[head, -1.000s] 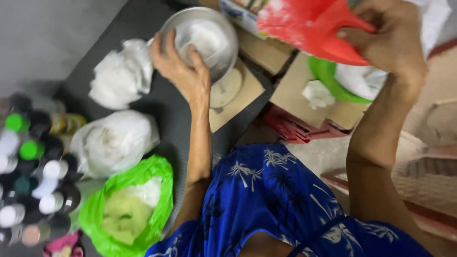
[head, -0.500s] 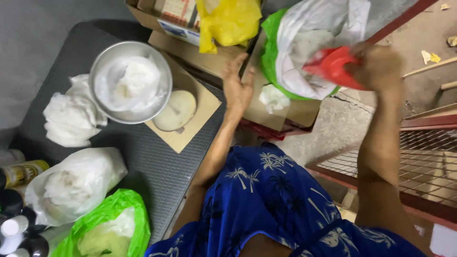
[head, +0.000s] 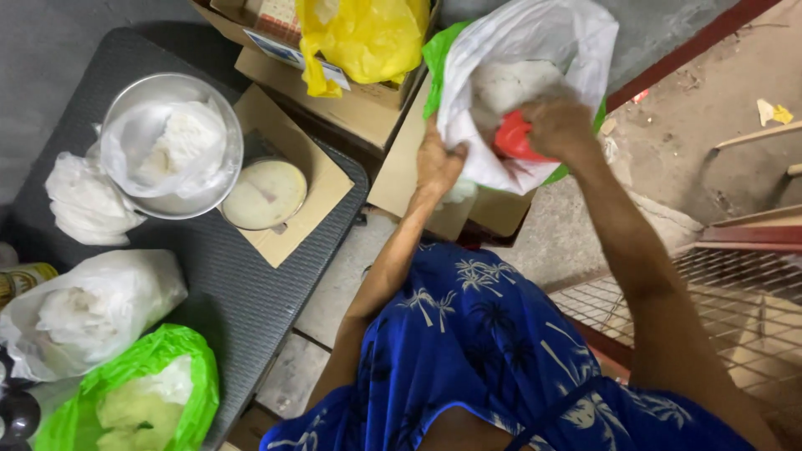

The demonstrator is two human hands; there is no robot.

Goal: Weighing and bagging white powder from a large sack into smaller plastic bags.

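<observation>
Head view: red scoop (head: 514, 138) inside crumpled white bag (head: 535, 58).

Both arms reach forward, left hand (head: 437, 164) and right hand (head: 558, 125) clenched.

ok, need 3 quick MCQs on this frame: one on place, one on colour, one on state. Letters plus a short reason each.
1. Where does the metal bowl stand?
A. on the dark table
B. on the concrete floor
C. inside the yellow bag

2. What colour is the scoop in the right hand?
A. blue
B. red
C. black

3. What is the left hand doing?
A. resting flat on the table
B. gripping the edge of the white bag
C. lifting the bowl

Answers:
1 A: the bowl sits on the dark table, beside a round scale on cardboard.
2 B: red shows beneath the fingers, inside the white bag.
3 B: its fingers pinch the bag's rim, holding the mouth open.
</observation>
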